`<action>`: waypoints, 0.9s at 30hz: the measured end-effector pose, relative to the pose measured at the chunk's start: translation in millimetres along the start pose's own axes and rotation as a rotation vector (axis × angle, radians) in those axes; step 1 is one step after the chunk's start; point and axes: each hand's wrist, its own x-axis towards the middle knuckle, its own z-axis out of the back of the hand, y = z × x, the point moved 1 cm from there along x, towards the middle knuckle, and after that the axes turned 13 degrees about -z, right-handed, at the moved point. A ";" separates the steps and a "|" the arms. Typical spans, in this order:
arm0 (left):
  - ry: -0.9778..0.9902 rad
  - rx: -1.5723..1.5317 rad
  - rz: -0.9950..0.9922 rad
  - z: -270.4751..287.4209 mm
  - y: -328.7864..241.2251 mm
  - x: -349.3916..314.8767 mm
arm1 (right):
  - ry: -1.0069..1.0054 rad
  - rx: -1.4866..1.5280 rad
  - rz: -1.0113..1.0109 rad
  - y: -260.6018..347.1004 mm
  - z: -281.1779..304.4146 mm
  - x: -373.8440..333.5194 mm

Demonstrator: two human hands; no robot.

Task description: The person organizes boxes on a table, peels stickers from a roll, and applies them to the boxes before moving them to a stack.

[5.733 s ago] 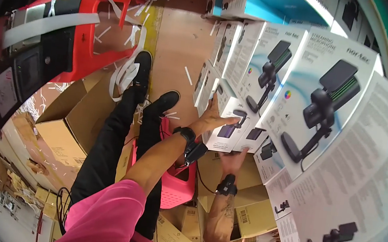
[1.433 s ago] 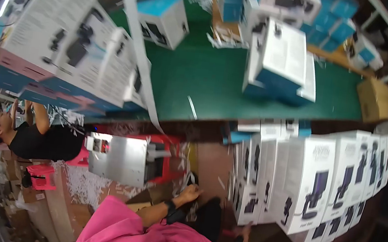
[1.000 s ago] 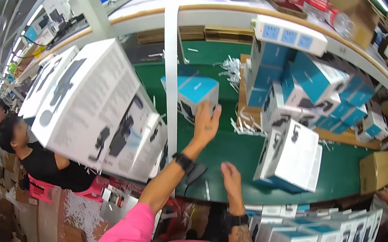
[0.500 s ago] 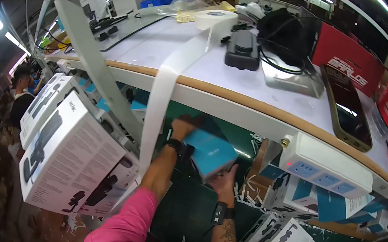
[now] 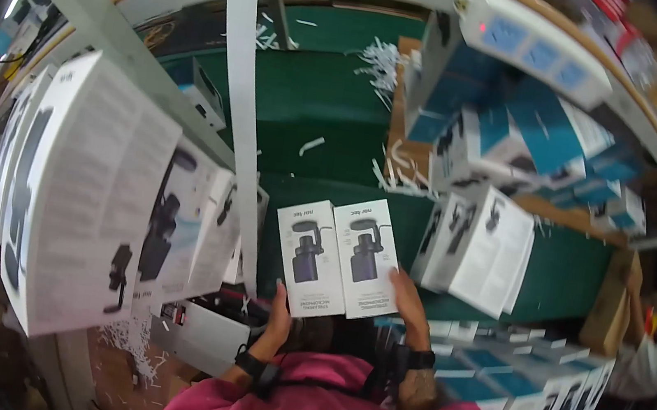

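Two white microphone boxes, a left box [image 5: 308, 265] and a right box [image 5: 367, 260], lie side by side between my hands, with their printed faces up. Each shows a dark microphone on a stand, upside down from where I am. My left hand [image 5: 276, 324] grips the outer edge of the left box, its thumb along the side. On the opposite outer edge, my right hand [image 5: 410, 305] is closed on the right box. Parts of the fingers on both hands are hidden beneath the boxes.
Large printed cartons [image 5: 89, 198] stand at left beside a metal post. A white paper strip [image 5: 241, 94] hangs down ahead. Opened white cartons [image 5: 485, 242] sit at right, below blue boxes and a power strip [image 5: 524, 44]. Stacked boxes [image 5: 497, 376] fill the lower right; paper shreds [image 5: 384, 67] lie about.
Both hands have drawn back toward my body with the boxes. Where a blue side showed before, white printed faces now point up. The view has tilted down from the upper table.
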 end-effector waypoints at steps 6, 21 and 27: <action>0.556 0.514 -0.250 35.1 -19.2 23.7 | 0.079 0.234 0.048 -22.8 -40.7 -83.0; 0.434 0.675 0.642 217.2 96.0 -294.3 | -0.240 -0.353 -0.421 -262.1 -25.3 -453.9; 0.630 0.655 0.579 218.5 204.9 -371.9 | -0.427 -0.038 -0.387 -343.5 48.2 -530.3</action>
